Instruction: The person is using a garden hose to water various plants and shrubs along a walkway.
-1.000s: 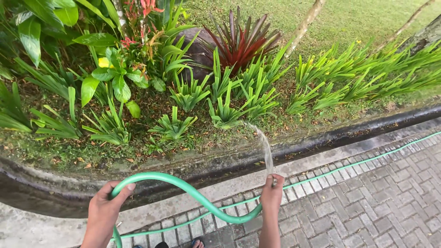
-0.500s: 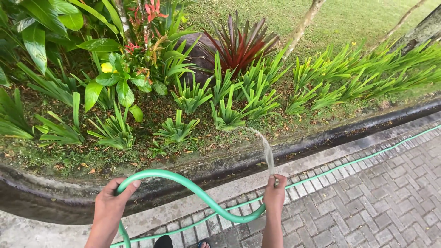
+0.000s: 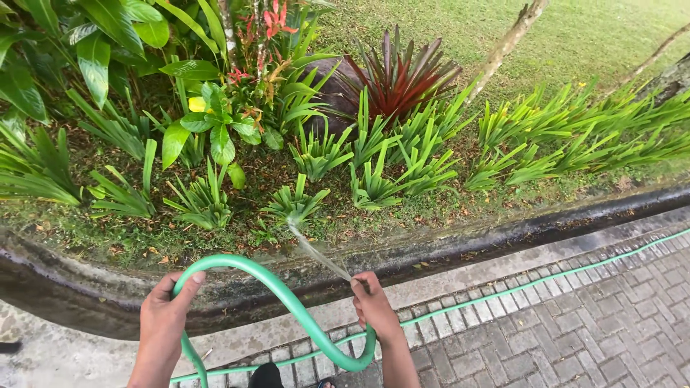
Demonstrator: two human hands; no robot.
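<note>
Right hand (image 3: 374, 305) has swung left since the earlier frames, now sitting closer to the left hand (image 3: 164, 316), and the thin water stream (image 3: 313, 250) that went up and slightly left before now angles sharply up-left onto a small spiky green rosette plant (image 3: 295, 205). Camera view has shifted too, plants sit further right in frame.

Right hand is closed around the outlet end of the flexible green rubber garden hose (image 3: 287, 302), thumb seemingly over the opening (nozzle itself hidden by fingers). Left hand grips the hose further back, fingers wrapped around the top of its arch, thumb on the outer side. Between the two hands the hose bows up, then dips into a low loop just below the right wrist. A straight run of the same hose lies on the grey brick paving (image 3: 589, 323), stretching away to the right of the right hand.

Ahead of both hands: dark wet concrete curb (image 3: 503, 233), then the planted bed. Red-leaved spiky bromeliad (image 3: 402, 72) stands well beyond the right hand, broad-leaved green shrub (image 3: 212, 126) beyond the left.
</note>
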